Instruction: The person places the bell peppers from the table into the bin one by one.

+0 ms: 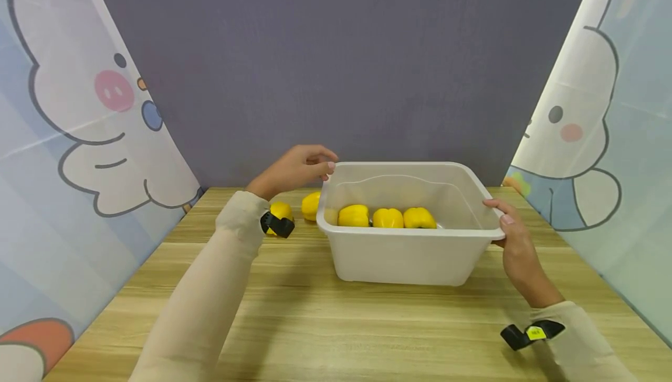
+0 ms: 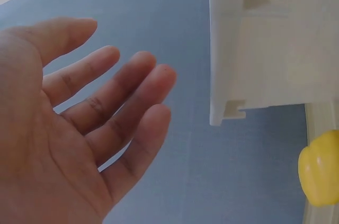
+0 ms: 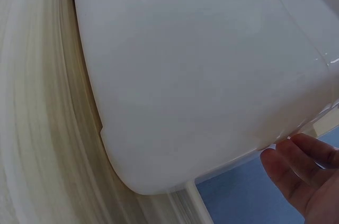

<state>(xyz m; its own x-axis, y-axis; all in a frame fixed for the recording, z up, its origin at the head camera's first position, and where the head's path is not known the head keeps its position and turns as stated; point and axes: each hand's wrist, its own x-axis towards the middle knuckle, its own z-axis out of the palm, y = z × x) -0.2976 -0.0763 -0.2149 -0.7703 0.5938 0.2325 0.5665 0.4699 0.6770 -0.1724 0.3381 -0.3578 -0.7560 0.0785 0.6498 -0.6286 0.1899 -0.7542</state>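
Observation:
A white plastic bin (image 1: 399, 258) stands on the table with three yellow bell peppers (image 1: 388, 218) lying inside. My right hand (image 1: 518, 251) grips its right rim, thumb on top and fingers underneath; in the right wrist view the fingertips (image 3: 283, 173) meet the bin's outer side. Beside the left back corner is my left hand (image 1: 299, 168). The left wrist view shows its fingers spread and relaxed, apart from the bin wall (image 2: 275, 49), with nothing in the palm. Left of the bin, two more bell peppers rest on the table, one (image 1: 311, 206) near the bin, another (image 1: 281, 211) partly behind the left wrist.
The wooden table (image 1: 336, 335) ends at a dark grey panel (image 1: 346, 67) behind the bin. Cartoon-printed sheets (image 1: 52, 195) stand along the left and right sides. Black straps (image 1: 277, 224) sit on both wrists.

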